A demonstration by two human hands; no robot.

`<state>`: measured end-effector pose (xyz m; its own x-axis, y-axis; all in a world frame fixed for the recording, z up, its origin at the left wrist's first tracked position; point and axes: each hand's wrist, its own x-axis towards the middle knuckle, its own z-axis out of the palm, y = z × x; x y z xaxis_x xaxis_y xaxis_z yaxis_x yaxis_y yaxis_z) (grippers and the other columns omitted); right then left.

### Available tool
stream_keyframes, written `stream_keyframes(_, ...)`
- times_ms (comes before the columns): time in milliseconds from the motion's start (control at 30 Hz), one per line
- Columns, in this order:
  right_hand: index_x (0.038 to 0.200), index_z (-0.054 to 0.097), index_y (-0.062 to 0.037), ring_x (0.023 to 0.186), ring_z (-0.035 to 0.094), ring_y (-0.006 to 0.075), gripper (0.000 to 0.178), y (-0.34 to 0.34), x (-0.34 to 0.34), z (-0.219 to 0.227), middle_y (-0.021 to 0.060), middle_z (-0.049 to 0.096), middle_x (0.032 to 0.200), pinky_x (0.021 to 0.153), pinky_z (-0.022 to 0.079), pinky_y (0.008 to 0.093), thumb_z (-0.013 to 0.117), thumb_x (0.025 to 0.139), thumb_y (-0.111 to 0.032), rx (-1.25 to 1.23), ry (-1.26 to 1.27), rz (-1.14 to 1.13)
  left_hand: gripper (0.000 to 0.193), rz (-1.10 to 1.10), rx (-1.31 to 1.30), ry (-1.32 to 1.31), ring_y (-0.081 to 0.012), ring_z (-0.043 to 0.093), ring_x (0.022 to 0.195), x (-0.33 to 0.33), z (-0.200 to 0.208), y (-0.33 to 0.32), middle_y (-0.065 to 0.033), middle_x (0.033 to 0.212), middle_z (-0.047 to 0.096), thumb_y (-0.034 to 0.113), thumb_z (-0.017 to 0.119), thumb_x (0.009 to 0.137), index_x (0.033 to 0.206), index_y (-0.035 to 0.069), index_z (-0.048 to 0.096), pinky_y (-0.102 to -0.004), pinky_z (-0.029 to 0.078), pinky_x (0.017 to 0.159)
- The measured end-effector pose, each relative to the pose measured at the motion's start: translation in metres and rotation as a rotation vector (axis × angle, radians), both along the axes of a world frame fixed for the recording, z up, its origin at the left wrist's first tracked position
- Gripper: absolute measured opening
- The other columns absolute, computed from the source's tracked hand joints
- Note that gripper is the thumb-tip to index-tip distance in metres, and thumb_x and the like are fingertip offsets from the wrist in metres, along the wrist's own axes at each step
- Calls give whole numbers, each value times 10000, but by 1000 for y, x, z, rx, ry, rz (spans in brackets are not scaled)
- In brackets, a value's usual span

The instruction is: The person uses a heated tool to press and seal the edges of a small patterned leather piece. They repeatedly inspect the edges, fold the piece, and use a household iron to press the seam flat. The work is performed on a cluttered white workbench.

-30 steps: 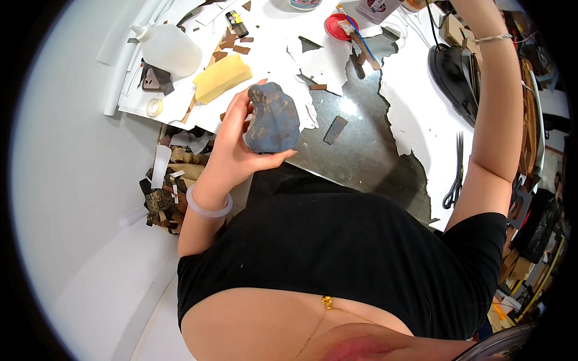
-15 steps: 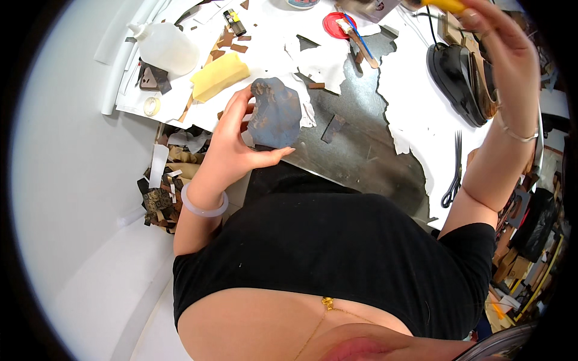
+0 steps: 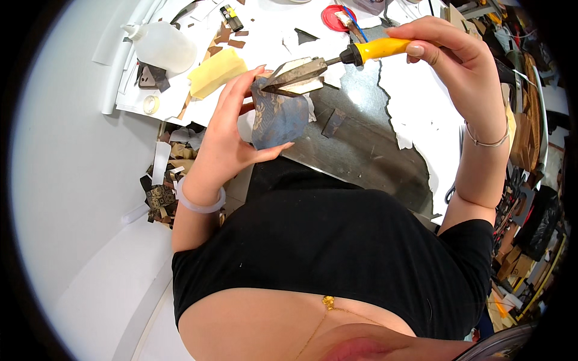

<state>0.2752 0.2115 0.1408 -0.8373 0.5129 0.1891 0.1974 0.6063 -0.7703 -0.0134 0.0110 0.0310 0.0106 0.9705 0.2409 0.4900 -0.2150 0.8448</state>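
My left hand (image 3: 232, 123) holds a rounded blue-grey patterned piece (image 3: 280, 123) with gold floral marks, thumb along its lower edge and fingers on its far side. My right hand (image 3: 460, 63) grips the yellow handle of a small hand iron (image 3: 385, 49). The iron's flat, wedge-shaped metal head (image 3: 298, 75) reaches left over the piece's upper edge, its tip at the patterned surface. Whether it presses on the surface I cannot tell. A pale patch shows around the metal head.
A yellow block (image 3: 217, 72) and a white squeeze bottle (image 3: 162, 47) stand left of my left hand. Beyond are a lighter (image 3: 231, 18), brown scraps and a red lid (image 3: 338, 18). A dark metal plate (image 3: 367, 153) with torn white paper (image 3: 415, 102) lies beneath my hands.
My right hand has come down and left from the upper right, bringing the iron's metal head over the piece. My left hand keeps its hold, with the piece slightly tilted.
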Motion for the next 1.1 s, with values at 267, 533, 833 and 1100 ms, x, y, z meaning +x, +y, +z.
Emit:
stream_keyframes(267, 1180, 738, 9, 976, 675, 151, 211, -3, -2, 5, 94, 726, 1120, 845, 560, 262, 648, 1001, -56, 26, -47, 18, 1033, 11, -22, -4, -271, 607, 1203, -1, 0, 2, -113, 1408, 534, 123, 964, 628, 1511, 67, 430, -400, 582, 969)
stream_keyframes(533, 1171, 742, 8, 981, 683, 175, 219, -12, -5, 8, 107, 722, 1101, 819, 560, 256, 677, 963, -14, 210, -20, 32, 1059, 32, -61, 37, -211, 587, 1217, -5, -2, -7, -173, 1364, 567, 144, 976, 621, 1466, -118, 395, -348, 504, 1025)
stream_keyframes(833, 1129, 754, 10, 926, 681, 179, 230, -29, -9, 15, 106, 725, 1054, 768, 544, 261, 695, 912, 59, 365, -18, -9, 912, 19, -283, -303, -184, 590, 1188, 0, 3, -10, -118, 1311, 571, 83, 946, 694, 1432, -90, 438, -346, 516, 1020)
stream_keyframes(1100, 1128, 757, 4, 911, 676, 168, 237, -36, -6, 14, 98, 729, 1059, 752, 541, 254, 693, 909, 67, 400, -4, -35, 927, 49, -421, -431, -159, 662, 1085, 7, 17, -13, -91, 1218, 660, 64, 928, 712, 1481, -55, 424, -341, 564, 949)
